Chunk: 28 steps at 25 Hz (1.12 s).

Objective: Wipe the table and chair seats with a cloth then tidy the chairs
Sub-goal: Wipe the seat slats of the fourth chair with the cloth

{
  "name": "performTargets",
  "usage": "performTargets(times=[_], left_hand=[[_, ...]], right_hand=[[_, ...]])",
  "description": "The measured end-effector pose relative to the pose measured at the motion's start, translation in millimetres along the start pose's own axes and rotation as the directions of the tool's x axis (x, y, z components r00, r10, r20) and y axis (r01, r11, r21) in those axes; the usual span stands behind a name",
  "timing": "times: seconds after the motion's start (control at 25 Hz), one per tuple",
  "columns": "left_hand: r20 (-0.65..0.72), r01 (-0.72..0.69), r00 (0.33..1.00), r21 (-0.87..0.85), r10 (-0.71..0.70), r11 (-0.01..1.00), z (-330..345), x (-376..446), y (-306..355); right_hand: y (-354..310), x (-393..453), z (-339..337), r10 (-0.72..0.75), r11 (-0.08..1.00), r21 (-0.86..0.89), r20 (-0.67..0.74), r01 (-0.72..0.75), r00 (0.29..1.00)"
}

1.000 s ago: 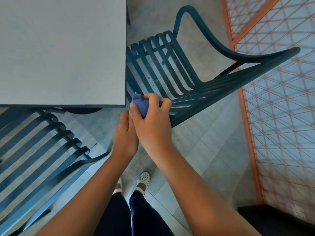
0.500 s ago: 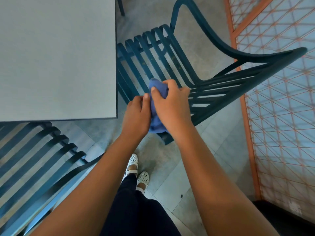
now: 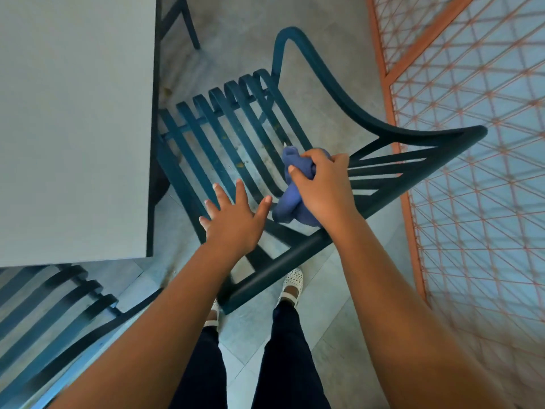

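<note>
A dark teal slatted chair (image 3: pixel 236 137) stands right of the grey table (image 3: pixel 73 122), its seat below my hands. My right hand (image 3: pixel 321 187) grips a bunched blue cloth (image 3: pixel 290 202) over the seat's right side, near the backrest. My left hand (image 3: pixel 233 216) is spread with straight fingers over the seat's near edge, holding nothing. Whether it touches the slats I cannot tell. A second teal slatted chair (image 3: pixel 50 314) sits at the lower left, partly under the table's near edge.
An orange metal mesh fence (image 3: pixel 472 143) runs along the right, close behind the chair's backrest. The floor is grey tile. My feet in white shoes (image 3: pixel 290 283) stand right at the chair's near side. Another chair leg (image 3: pixel 188 22) shows at the top.
My hands have separated: the left let go of the cloth and spread open, the right carried the cloth right over the seat. The view moved closer over the chair.
</note>
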State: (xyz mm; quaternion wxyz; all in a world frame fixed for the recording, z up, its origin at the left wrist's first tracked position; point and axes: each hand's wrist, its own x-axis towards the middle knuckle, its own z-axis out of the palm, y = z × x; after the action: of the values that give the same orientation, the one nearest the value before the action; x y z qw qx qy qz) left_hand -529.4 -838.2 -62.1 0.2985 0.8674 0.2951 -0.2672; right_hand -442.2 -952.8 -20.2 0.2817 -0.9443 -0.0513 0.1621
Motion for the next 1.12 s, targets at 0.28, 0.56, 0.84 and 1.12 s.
performTargets(times=[0.28, 0.56, 0.84, 1.12], left_hand=[[0.177, 0.169, 0.968, 0.057, -0.176, 0.984, 28.3, 42.7, 59.1], [0.41, 0.117, 0.906, -0.004, -0.105, 0.993, 39.3, 71.1, 106.0], [0.217, 0.192, 0.961, -0.066, -0.174, 0.979, 39.1, 109.1, 142.6], [-0.023, 0.427, 0.896, -0.225, -0.443, 0.876, 32.8, 147.1, 151.3]], right_hand=[[44.8, 68.1, -46.0, -0.187, 0.964, -0.161, 0.159, 0.213, 0.969], [73.7, 134.9, -75.3, -0.273, 0.894, -0.249, 0.359, 0.373, 0.892], [76.9, 208.3, -83.1, -0.328, 0.84, -0.239, 0.493, 0.488, 0.806], [70.2, 268.3, -68.2, -0.366, 0.78, -0.193, 0.631, 0.596, 0.684]])
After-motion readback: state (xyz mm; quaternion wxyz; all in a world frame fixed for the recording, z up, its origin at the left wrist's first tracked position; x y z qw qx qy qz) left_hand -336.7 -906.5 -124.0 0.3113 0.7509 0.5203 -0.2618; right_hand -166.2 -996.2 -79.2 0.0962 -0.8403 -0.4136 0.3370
